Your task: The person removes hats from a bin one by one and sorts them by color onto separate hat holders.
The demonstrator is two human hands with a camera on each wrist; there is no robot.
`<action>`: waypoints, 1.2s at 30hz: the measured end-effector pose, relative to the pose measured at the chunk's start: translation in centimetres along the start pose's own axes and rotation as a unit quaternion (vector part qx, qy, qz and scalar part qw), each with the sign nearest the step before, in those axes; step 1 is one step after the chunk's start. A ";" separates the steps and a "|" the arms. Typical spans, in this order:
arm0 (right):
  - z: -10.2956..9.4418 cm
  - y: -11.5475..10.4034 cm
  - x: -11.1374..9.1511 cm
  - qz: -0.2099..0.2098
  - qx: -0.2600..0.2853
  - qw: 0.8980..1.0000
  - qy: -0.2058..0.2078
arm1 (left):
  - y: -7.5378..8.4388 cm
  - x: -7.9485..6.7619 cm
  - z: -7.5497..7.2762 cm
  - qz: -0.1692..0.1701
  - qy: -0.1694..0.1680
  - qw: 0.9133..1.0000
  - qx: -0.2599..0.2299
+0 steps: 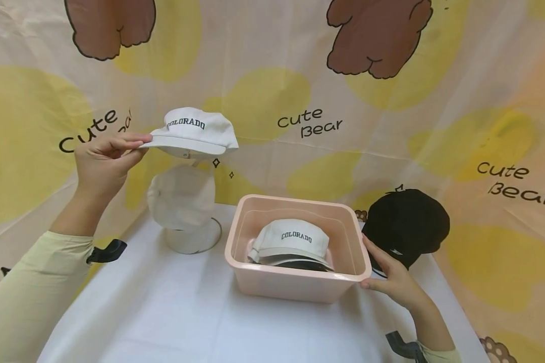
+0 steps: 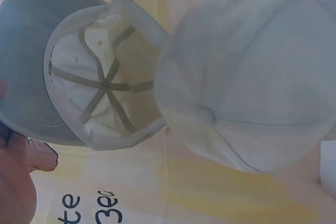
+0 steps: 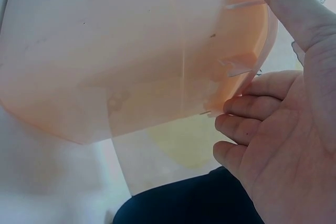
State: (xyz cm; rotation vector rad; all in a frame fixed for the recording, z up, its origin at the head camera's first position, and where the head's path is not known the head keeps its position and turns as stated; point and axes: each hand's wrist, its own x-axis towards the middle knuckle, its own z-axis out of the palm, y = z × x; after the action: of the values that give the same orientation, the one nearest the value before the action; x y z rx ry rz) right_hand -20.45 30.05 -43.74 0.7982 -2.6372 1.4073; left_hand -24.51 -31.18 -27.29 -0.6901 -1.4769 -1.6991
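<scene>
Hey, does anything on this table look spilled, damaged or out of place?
Nothing stands out: the caps in the pink bin lie stacked, the left hand pinches a white cap by its brim, and no spill or damage shows.

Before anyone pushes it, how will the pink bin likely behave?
The pink bin looks like thin plastic, so probably light yet stiff. It narrows toward its base, so a high push might tip it. The stacked caps inside may shift.

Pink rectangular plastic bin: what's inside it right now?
Inside the bin sits a white cloth cap lettered COLORADO; under its brim, a dark brim-like edge shows. The rest beneath the cap, including the floor there, is covered, so I can't count further caps.
</scene>
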 end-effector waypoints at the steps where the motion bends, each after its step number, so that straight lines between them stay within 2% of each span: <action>1: 0.0 0.0 0.0 0.002 -0.003 1.000 0.000 | -0.1 -0.2 -0.2 0.007 0.000 1.000 0.001; 6: 0.0 0.0 0.0 0.008 -0.007 1.000 0.000 | -0.5 -1.4 -0.8 0.023 -0.005 1.000 -0.011; 10: 0.0 0.0 0.0 0.002 0.001 1.000 -0.001 | -0.8 -1.8 -0.8 0.031 -0.007 0.999 -0.016; 19: -0.1 0.0 0.0 0.000 0.013 1.000 -0.006 | -2.4 -0.1 -0.1 0.046 0.008 0.999 0.009; 23: -0.2 -0.1 0.0 0.002 0.019 1.000 -0.007 | -3.3 0.0 -0.1 0.046 0.002 0.999 0.015; 26: -0.1 -0.1 0.0 0.003 0.021 1.000 -0.009 | -3.4 -0.8 -0.4 0.046 0.000 0.999 0.017; 36: -0.2 -0.2 0.1 0.012 0.003 1.000 -0.006 | -2.5 -4.5 -1.6 0.069 0.005 0.998 0.000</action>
State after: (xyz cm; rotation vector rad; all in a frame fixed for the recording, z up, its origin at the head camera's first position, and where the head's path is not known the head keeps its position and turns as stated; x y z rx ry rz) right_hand -20.50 30.05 -43.46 0.7808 -2.6625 1.4208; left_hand -23.95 -31.82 -32.65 -0.7649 -1.3898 -1.5950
